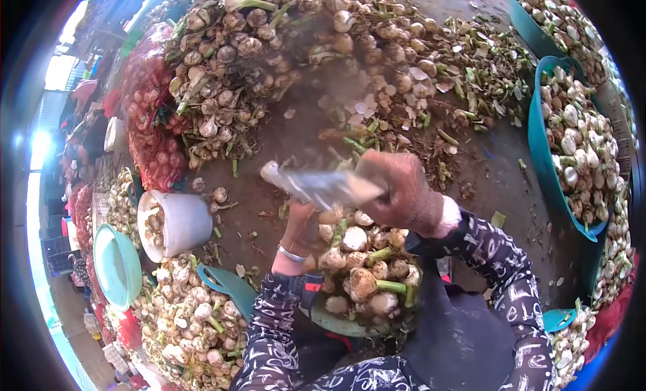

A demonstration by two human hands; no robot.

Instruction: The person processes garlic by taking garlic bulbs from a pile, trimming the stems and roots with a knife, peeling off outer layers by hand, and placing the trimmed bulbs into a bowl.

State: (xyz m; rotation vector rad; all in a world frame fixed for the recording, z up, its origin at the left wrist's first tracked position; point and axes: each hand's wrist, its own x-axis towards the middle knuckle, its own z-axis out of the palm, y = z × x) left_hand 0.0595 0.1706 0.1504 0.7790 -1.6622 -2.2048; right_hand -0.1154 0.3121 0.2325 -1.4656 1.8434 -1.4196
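Note:
My right hand (397,189), in a brown work glove, is closed around the pale handle of a knife (323,186). Its grey blade is smeared by motion and points left. Just below the blade is my left hand (298,226), also gloved, with a silvery band at the wrist; its fingers are mostly hidden, and I cannot make out what they hold. Under both hands sits a tub (346,326) filled with garlic bulbs (354,239), some with cut green stems.
A large heap of garlic (235,68) lies ahead, with trimmings (488,75) to its right. Left are a red mesh sack (151,108), a white bucket (185,223), a green basin (121,273) and more bulbs (192,317). A teal tub (538,142) of garlic stands right.

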